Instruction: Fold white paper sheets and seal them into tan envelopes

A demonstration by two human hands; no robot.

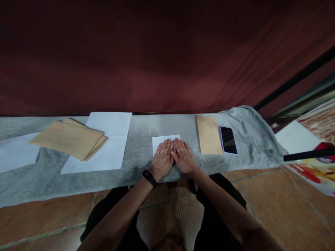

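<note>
Left hand (162, 158) and right hand (184, 157) are pressing flat, grips open, on folded paper (160, 141) midway along the grey cloth (141, 139). It is likely light and floppy, best pinched at a far corner.

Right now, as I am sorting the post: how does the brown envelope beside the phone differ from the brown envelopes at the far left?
The envelope beside the phone is one alone; the left envelopes are a fanned pile of several. The single one lies straight on the grey cloth; the pile lies skewed, partly on white sheets. Both are the same brown and lie flat.
</note>
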